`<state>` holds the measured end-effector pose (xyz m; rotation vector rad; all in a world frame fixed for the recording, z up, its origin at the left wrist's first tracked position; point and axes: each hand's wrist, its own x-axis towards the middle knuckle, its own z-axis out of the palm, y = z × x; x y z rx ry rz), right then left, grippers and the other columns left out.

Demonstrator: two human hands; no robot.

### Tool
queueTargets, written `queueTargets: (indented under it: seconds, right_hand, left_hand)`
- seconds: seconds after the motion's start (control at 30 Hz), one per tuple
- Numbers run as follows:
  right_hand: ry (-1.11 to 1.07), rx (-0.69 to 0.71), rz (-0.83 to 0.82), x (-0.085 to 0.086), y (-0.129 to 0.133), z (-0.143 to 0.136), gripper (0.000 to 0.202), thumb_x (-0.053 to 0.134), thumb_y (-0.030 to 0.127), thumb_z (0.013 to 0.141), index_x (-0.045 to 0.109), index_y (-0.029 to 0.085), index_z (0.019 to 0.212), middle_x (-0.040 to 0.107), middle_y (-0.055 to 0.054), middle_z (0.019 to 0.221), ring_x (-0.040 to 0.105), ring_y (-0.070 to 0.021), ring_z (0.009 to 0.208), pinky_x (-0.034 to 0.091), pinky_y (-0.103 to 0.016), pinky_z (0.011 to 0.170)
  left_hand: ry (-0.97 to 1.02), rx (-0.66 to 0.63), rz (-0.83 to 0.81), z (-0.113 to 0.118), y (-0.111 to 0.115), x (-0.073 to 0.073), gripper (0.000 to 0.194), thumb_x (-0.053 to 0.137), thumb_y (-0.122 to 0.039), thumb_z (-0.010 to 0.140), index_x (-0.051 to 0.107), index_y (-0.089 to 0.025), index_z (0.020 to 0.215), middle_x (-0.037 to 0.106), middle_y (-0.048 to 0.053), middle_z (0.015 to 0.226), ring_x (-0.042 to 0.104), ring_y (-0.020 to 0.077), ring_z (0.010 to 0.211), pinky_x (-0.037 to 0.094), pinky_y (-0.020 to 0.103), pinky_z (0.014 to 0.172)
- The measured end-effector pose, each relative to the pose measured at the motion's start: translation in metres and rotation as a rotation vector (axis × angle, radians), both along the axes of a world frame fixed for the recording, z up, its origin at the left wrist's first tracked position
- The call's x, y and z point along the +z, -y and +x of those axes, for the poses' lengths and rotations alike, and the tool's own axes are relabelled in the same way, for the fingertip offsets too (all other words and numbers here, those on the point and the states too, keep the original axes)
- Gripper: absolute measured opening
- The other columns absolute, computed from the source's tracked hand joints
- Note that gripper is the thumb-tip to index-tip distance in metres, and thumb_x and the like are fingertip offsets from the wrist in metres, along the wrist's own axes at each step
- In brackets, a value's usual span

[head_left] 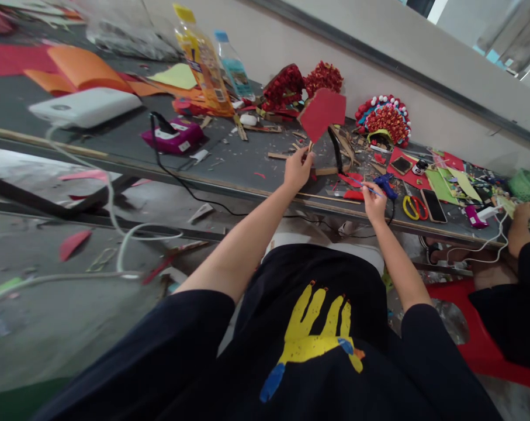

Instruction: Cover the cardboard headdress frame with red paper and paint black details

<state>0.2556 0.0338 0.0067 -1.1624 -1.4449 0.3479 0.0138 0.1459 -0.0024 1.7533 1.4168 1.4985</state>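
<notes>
Left hand (297, 171) tight on red cutout (324, 115), right hand (374, 202) (fingers together) around slim tool (356, 182).

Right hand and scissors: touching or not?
Apart. The head view shows dark tabletop and a black cord between the right hand and the yellow handle of the scissors.

Red paper piece (324, 116) above left hand (298, 168)
</notes>
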Motion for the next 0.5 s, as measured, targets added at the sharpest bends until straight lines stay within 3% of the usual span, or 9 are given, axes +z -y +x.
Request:
queueTargets:
  seconds: [0.33, 0.5]
  right_hand:
    - [-0.222, 0.054, -0.045, 0.0, -0.016, -0.001, 0.038, 0.062, 0.058, 0.081, 0.054, 0.023, 0.091, 0.071, -0.004, 0.087, 0.071, -0.0164, 0.079, 0.059, -0.033, 0.078]
    - [-0.336, 0.007, -0.082, -0.007, -0.028, 0.0, 0.036, 0.063, 0.055, 0.08, 0.047, 0.023, 0.088, 0.068, -0.001, 0.08, 0.07, -0.0153, 0.076, 0.059, -0.032, 0.078]
  left_hand:
    - [0.044, 0.045, 0.005, -0.001, -0.002, 0.0, 0.045, 0.042, -0.047, 0.103, 0.063, -0.013, 0.123, 0.068, 0.008, 0.086, 0.064, 0.0192, 0.08, 0.052, 0.032, 0.084]
    - [0.002, 0.056, 0.001, 0.001, 0.002, 0.002, 0.045, 0.043, -0.046, 0.102, 0.064, -0.013, 0.124, 0.069, 0.01, 0.089, 0.065, 0.0206, 0.084, 0.051, 0.031, 0.086]
